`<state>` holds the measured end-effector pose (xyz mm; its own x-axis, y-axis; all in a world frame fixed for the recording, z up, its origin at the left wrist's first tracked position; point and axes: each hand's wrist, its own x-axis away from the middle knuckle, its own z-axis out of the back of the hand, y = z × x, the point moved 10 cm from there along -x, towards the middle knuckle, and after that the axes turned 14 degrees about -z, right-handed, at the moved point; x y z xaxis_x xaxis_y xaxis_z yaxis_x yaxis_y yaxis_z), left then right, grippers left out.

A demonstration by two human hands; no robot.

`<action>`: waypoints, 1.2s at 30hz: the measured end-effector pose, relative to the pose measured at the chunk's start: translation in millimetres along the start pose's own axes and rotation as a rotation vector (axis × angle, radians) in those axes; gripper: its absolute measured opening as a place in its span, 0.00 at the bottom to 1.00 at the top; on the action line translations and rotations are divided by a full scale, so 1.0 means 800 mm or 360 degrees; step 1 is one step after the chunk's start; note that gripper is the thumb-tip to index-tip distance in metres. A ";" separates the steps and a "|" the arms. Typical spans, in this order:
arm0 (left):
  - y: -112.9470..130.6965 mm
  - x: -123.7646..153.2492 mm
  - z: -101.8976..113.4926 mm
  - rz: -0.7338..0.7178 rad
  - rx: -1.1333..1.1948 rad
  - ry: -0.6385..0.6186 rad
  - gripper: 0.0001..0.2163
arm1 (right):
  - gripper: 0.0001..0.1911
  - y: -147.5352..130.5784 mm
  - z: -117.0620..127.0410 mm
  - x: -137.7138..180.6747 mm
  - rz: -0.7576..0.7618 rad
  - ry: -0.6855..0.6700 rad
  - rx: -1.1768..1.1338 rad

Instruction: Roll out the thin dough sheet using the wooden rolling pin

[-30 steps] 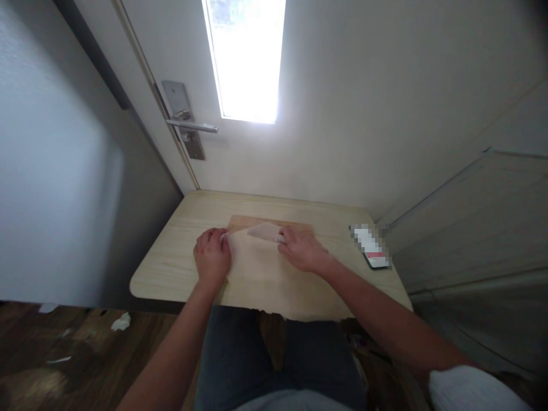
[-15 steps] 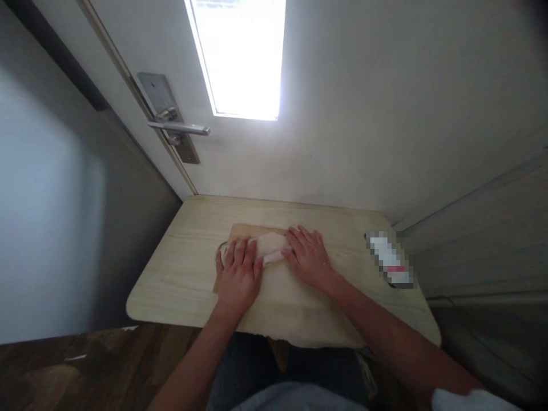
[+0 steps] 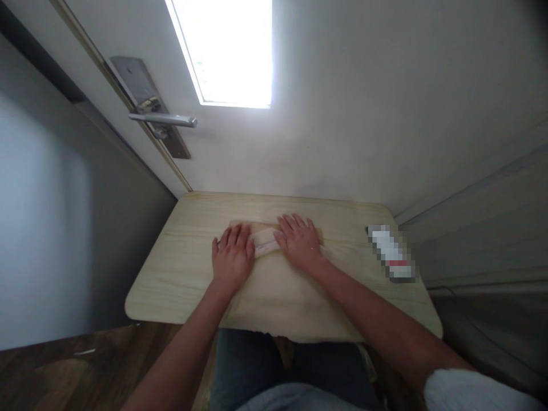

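My left hand rests palm down, fingers stretched out, on the left part of a pale beige, thin sheet. My right hand lies flat on the right part, thumb pointing inward and fingers spread. Between the hands runs a lighter folded or rolled strip of the sheet; the hands cover its ends. Under the far part shows a flat wooden board. The sheet's ragged near edge reaches the table's front edge. Whether it is cloth or another soft material I cannot tell.
The light wood table stands against a white door with a metal handle and a bright window. On the table's right lies a blurred-out long object. My legs are under the front edge.
Both hands have slid slightly away from me and a little left, still flat on the sheet. The strip between them has shifted with them. The camera view has moved slightly.
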<state>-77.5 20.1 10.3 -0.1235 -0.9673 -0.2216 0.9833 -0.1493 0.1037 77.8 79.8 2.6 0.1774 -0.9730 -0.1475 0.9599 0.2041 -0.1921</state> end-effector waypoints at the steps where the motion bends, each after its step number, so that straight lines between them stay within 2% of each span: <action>1: 0.000 -0.002 0.000 -0.0004 0.0005 -0.0013 0.23 | 0.27 0.000 0.000 -0.001 -0.0010 0.0006 0.0001; 10: -0.012 -0.019 -0.006 -0.0009 0.0054 -0.0070 0.23 | 0.24 -0.006 -0.002 -0.020 -0.0053 -0.0014 0.0054; 23: -0.030 -0.041 -0.007 -0.0040 0.0119 0.0019 0.20 | 0.23 -0.013 -0.003 -0.046 -0.0056 -0.0034 0.0064; 36: -0.042 -0.065 -0.008 -0.0109 0.0006 -0.0002 0.18 | 0.24 -0.020 -0.007 -0.070 -0.0053 -0.0077 0.0047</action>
<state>-103.5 77.0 12.0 -0.1905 -0.9551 -0.2269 0.9721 -0.2158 0.0923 51.4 131.4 8.3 0.1549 -0.9834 -0.0945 0.9713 0.1691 -0.1675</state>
